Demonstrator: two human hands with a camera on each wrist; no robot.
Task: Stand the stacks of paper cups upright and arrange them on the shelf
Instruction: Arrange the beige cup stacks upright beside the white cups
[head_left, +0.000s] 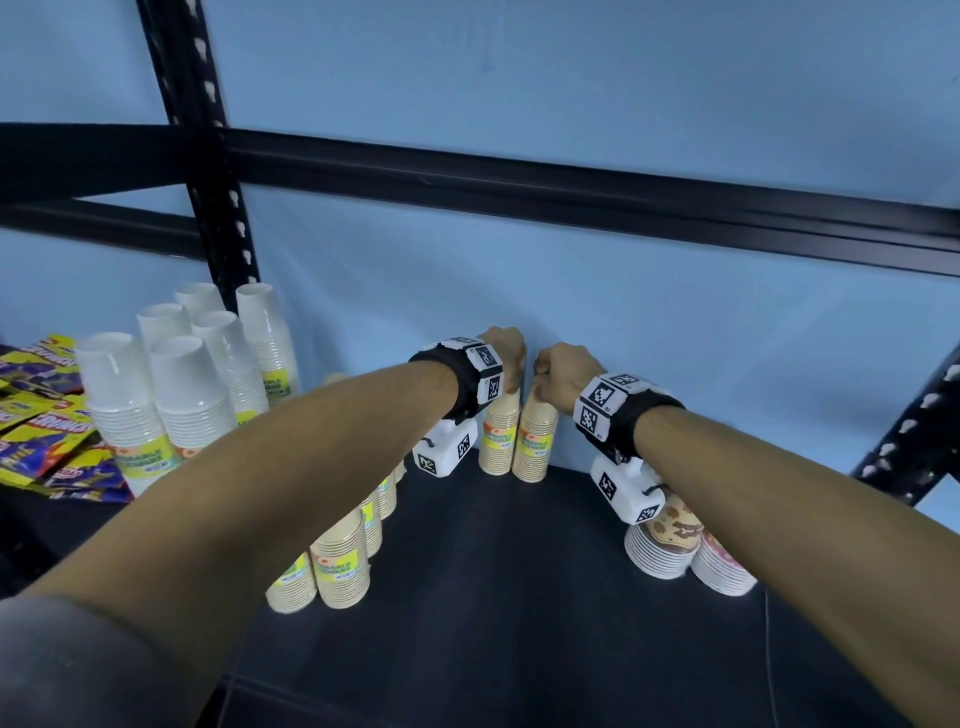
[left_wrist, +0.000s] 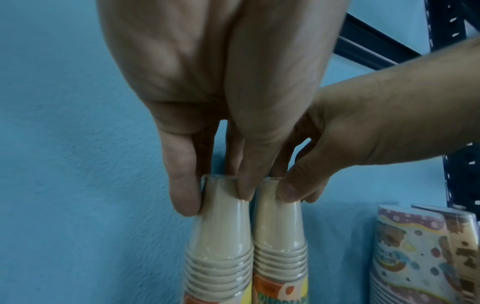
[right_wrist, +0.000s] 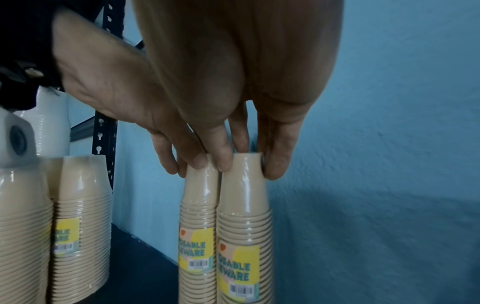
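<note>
Two tan cup stacks stand upright, touching side by side, at the back of the dark shelf against the blue wall. The left hand pinches the top of the left stack between thumb and fingers. The right hand pinches the top of the right stack the same way. Both stacks are wrapped in clear film and carry yellow labels. More tan stacks stand in a row under the left forearm, white stacks stand at the far left near snack packets, and patterned stacks stand on the right.
</note>
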